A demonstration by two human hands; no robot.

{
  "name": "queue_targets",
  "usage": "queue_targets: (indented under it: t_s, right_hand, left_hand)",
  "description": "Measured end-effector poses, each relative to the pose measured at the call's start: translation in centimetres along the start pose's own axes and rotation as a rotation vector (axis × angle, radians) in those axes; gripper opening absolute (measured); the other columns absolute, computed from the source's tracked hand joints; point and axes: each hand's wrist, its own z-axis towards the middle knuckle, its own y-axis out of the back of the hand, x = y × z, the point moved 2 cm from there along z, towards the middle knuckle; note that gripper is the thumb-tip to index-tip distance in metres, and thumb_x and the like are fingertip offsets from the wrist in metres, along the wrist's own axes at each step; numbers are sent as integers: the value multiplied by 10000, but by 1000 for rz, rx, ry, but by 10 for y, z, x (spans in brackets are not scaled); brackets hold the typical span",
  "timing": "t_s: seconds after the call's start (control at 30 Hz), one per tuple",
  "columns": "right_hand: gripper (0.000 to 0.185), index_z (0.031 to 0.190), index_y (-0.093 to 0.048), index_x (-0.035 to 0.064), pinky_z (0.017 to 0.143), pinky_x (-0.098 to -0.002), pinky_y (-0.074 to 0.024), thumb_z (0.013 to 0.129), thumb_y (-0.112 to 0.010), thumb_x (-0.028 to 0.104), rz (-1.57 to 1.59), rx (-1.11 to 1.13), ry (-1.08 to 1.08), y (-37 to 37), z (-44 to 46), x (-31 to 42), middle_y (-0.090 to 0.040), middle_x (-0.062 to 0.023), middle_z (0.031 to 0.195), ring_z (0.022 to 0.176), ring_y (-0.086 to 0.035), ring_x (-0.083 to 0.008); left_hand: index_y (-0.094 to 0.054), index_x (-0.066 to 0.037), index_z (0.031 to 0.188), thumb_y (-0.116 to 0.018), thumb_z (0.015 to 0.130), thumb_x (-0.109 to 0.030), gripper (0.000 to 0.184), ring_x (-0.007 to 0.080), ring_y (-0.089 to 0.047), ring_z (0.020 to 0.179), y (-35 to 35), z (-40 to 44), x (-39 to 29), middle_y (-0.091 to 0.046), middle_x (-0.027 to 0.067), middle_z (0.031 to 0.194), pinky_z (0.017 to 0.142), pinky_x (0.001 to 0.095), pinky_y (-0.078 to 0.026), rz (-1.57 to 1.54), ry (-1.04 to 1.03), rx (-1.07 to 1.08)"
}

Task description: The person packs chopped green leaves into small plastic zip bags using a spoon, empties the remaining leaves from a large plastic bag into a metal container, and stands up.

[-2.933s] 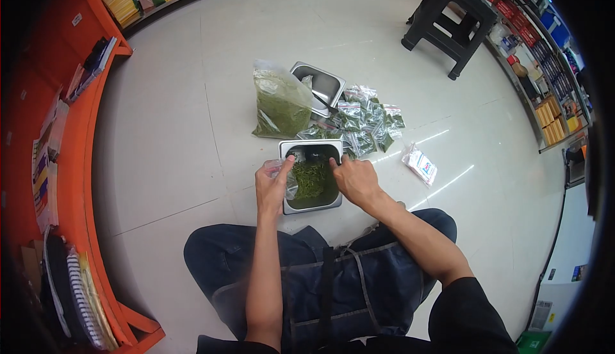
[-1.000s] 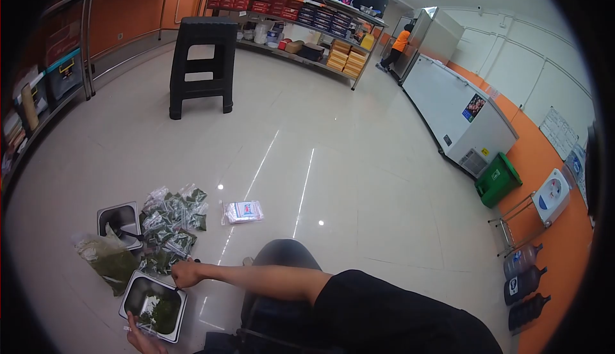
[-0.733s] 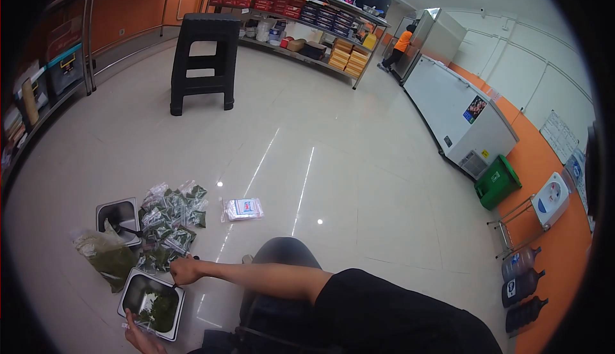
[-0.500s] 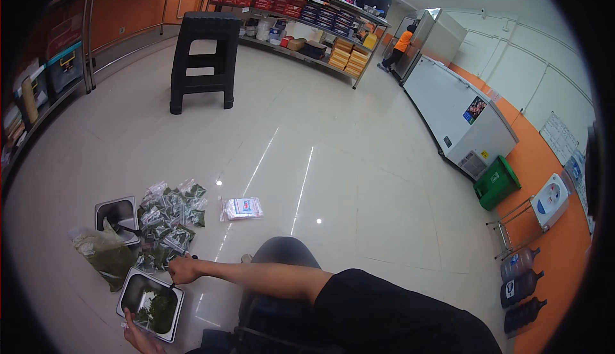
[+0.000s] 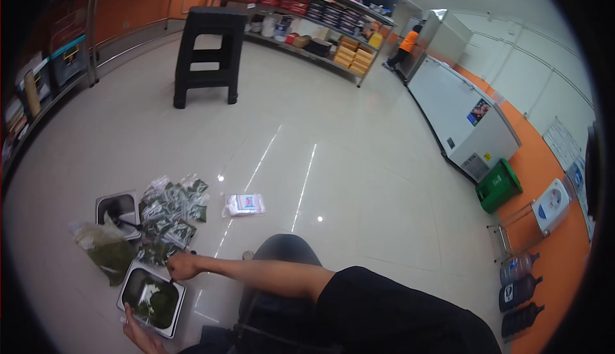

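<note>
A metal food pan (image 5: 179, 312) with dark green, wet-looking contents (image 5: 155, 304) rests tilted at the lower left. My left hand (image 5: 141, 335) grips its near left rim, the thumb over the inner wall. My right hand (image 5: 184, 266) is closed in a fist at the pan's far right corner, around a dark-handled utensil (image 5: 172, 281) that reaches into the pan; its lower end cannot be made out. Just behind lie a big clear bag of green stuff (image 5: 110, 261), a second metal pan (image 5: 118, 195) with a dark handle in it, and several small filled green packets (image 5: 173, 207).
A pack of plastic bags (image 5: 245, 204) lies on the tiled floor (image 5: 359, 239). Farther off stand a black stool (image 5: 210, 53), loaded shelves (image 5: 301, 24), a chest freezer (image 5: 448, 111) and a green bin (image 5: 498, 186). Water jugs (image 5: 520, 293) line the right wall. A person in orange (image 5: 406, 43) stands at the back.
The view has shifted slightly. Inside the pan the green contents lie a little differently, with the bare patch of bottom changed in shape. Both hands keep nearly the same places.
</note>
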Motion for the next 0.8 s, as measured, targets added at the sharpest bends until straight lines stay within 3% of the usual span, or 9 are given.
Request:
queue_targets:
  t_s: [0.13, 0.23, 0.3, 0.33, 0.37, 0.47, 0.53, 0.6, 0.8]
  right_hand:
    - [327, 966, -733, 43, 900, -476, -481, 790, -613, 292, -71, -20, 31, -4, 8, -27, -679, -193, 1038, 1015, -630, -354]
    - [308, 981, -709, -3, 839, -429, -511, 761, -607, 186, 2, 3, 67, 19, -6, -16, -699, -180, 955, 899, -655, -313]
    - [302, 973, -688, -47, 737, -357, -498, 740, -544, 80, 131, 74, 108, 33, -12, -1, -675, -118, 824, 793, -615, -194]
    - [263, 979, -683, -46, 737, -328, -477, 792, -549, 83, 140, 63, 56, 44, -17, 12, -648, -88, 808, 796, -587, -168]
    - [243, 986, -680, -43, 744, -324, -471, 826, -549, 83, 132, 51, 46, 48, -21, 24, -643, -81, 807, 796, -580, -165]
    - [232, 994, -687, -28, 716, -332, -465, 859, -545, 96, 136, 18, 20, 58, -28, 38, -641, -91, 778, 752, -574, -175]
    - [240, 995, -697, -15, 681, -346, -464, 859, -542, 109, 133, -10, 10, 65, -32, 47, -644, -109, 751, 709, -575, -189]
    - [216, 1005, -682, -38, 675, -312, -446, 892, -553, 92, 178, -34, -15, 71, -36, 56, -631, -82, 755, 715, -531, -139]
    - [197, 1013, -676, -47, 728, -307, -462, 901, -559, 67, 171, -19, 16, 80, -42, 64, -664, -82, 810, 755, -563, -142]
  left_hand:
    - [-671, 37, 1137, -745, 867, -285, 427, 219, -609, 1019, -19, -24, -6, -674, 133, 1109, 911, 408, -477, -43, -62, -30]
    - [-513, 52, 1285, -813, 790, -414, 743, 249, -538, 1115, -20, -37, -15, -583, 169, 1221, 961, 399, -438, 235, 94, -261]
    - [-662, 31, 1020, -822, 803, -356, 471, 199, -611, 884, -16, -36, -19, -666, 97, 928, 826, 351, -494, 267, -67, -179]
    - [-686, 17, 922, -827, 803, -329, 392, 204, -634, 773, -20, -36, -22, -682, 87, 818, 750, 345, -504, 325, -173, -255]
    - [-672, -4, 936, -808, 810, -303, 351, 260, -652, 811, -14, -34, -21, -672, 118, 847, 791, 376, -502, 527, -349, -358]
    - [-666, -22, 938, -796, 803, -260, 303, 318, -637, 865, -22, -52, -43, -638, 131, 862, 847, 430, -487, 864, -614, -515]
    - [-659, -43, 937, -792, 787, -219, 266, 322, -613, 911, -26, -57, -51, -613, 111, 879, 853, 450, -471, 895, -582, -499]
    - [-653, -44, 937, -794, 775, -196, 263, 306, -615, 910, -31, -56, -51, -627, 102, 896, 828, 439, -464, 972, -542, -296]
    - [-628, -66, 969, -800, 724, -123, 305, 269, -618, 918, -41, -56, -41, -624, 85, 886, 935, 422, -400, 1131, -656, -199]
